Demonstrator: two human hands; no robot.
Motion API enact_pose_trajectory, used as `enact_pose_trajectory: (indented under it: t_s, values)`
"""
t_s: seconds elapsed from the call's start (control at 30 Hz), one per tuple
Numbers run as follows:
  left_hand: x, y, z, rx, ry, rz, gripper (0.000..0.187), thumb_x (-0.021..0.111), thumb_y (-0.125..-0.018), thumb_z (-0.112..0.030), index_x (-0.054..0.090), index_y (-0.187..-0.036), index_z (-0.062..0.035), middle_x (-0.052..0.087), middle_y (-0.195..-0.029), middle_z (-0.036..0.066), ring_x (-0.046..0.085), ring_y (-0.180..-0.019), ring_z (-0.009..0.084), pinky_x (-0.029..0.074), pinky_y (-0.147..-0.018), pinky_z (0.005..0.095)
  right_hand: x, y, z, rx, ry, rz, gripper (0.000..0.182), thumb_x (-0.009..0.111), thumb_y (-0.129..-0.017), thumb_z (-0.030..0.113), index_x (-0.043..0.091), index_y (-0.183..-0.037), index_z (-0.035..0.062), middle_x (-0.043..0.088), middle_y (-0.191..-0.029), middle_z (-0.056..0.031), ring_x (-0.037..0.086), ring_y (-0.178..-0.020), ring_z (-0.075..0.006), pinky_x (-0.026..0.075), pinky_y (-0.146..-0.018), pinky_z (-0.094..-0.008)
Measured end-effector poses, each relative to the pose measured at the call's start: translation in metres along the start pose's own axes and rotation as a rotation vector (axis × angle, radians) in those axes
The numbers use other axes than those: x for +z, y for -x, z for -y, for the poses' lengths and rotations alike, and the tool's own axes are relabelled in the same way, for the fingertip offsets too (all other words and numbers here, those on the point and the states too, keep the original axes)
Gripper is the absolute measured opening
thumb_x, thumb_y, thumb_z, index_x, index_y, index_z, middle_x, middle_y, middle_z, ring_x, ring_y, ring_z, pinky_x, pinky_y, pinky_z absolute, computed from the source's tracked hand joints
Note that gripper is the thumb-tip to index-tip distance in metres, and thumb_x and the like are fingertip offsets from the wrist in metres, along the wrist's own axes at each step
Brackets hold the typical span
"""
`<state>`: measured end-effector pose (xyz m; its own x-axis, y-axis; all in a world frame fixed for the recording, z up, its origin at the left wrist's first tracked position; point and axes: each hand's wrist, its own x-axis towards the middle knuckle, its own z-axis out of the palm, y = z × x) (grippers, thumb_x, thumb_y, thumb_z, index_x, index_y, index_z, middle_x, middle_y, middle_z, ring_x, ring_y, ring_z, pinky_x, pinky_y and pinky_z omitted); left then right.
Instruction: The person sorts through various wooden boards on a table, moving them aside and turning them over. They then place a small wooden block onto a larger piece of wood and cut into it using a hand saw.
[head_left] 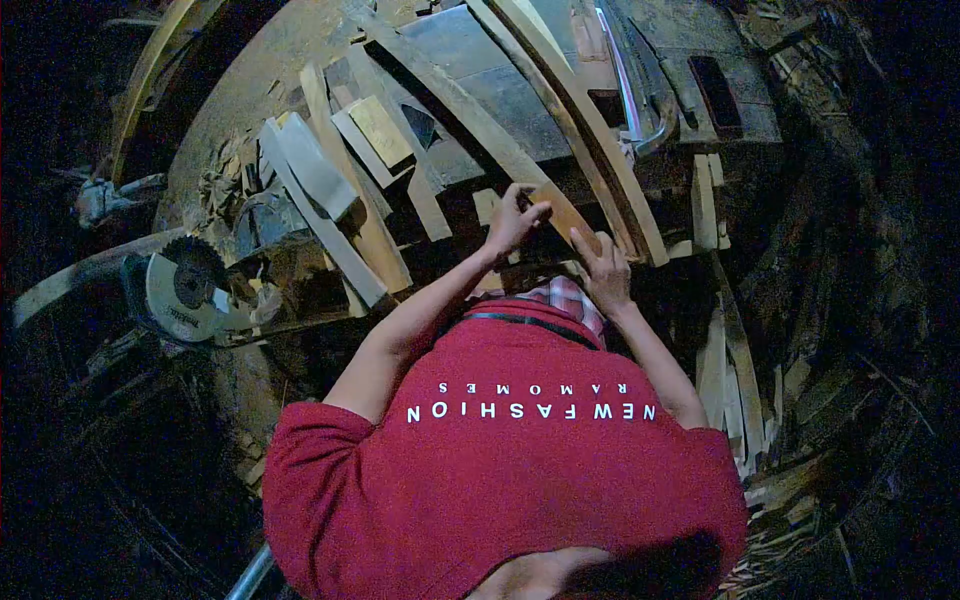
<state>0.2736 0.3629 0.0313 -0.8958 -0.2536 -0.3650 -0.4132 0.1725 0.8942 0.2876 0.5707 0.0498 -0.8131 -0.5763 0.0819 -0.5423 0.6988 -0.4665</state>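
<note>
A long, slightly curved wooden strip (465,112) runs from the far side of the bench towards my body. Its near part (565,215) looks more orange-brown. My left hand (514,218) is closed at the strip's left edge, with thumb and fingers bent around it. At the near end, my right hand (606,272) grips the same strip, its fingers lying along the right edge. The undersides of both hands' grips are hidden. Just right of the strip lies a longer curved wooden rail (592,130).
A circular saw (185,290) with its blade exposed sits at the left. Wood pieces (340,195) and a yellowish block (380,133) lie left of the strip. A clear-edged tool (620,75) and a dark phone-like slab (713,92) rest at the back right.
</note>
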Motion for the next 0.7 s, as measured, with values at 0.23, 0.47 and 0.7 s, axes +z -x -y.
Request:
enact_pose_trajectory:
  t_s: [0.23,0.47,0.7]
  values:
    - [-0.047,-0.061,0.012,0.047,-0.035,-0.327,0.037,0.064,-0.076,-0.029,0.053,-0.101,-0.0029,0.058,-0.067,0.009,0.055,-0.056,0.0153,0.044,-0.053,0.0281,0.031,-0.082,0.028,0.028,0.03,0.002,0.058,0.062,-0.073,0.02,0.04,-0.126,0.0295,0.045,-0.1,-0.0138,0.053,-0.082,-0.0306,0.047,-0.067,-0.0384]
    - [-0.043,-0.036,0.007,-0.005,-0.078,-0.279,0.034,0.065,-0.076,-0.022,0.053,-0.104,-0.0064,0.056,-0.073,0.005,0.053,-0.063,0.0111,0.043,-0.057,0.0255,0.026,-0.067,0.028,-0.021,0.028,-0.021,0.057,0.061,-0.074,0.02,0.041,-0.126,0.029,0.044,-0.106,-0.0151,0.054,-0.087,-0.0317,0.047,-0.07,-0.0386]
    - [-0.077,-0.097,0.012,0.126,0.035,-0.382,0.033,0.064,-0.075,-0.018,0.053,-0.102,-0.002,0.057,-0.076,0.005,0.052,-0.067,0.0128,0.043,-0.061,0.0274,0.051,-0.135,0.041,-0.022,0.096,-0.028,0.063,0.064,-0.071,0.028,0.036,-0.128,0.033,0.046,-0.1,-0.0152,0.056,-0.075,-0.0297,0.049,-0.062,-0.0365]
